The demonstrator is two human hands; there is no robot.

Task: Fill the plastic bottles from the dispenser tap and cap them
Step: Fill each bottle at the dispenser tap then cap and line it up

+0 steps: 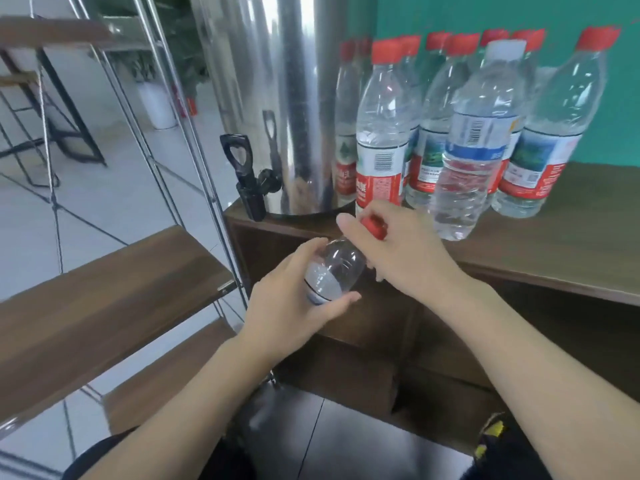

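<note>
At frame centre, the left hand (294, 299) grips the bottle (334, 271), its long axis tilting up-right toward the red cap (374, 227), which the right hand (398, 251) pinches.

On the table (571, 244): dispenser (287, 98) at left end, tap (249, 188) jutting over the edge, capped bottles (485, 133) crowded just right of it. In front, below the edge: held bottle (332, 271), left hand (294, 299) around body, right hand (398, 251) on cap (374, 226).
</note>
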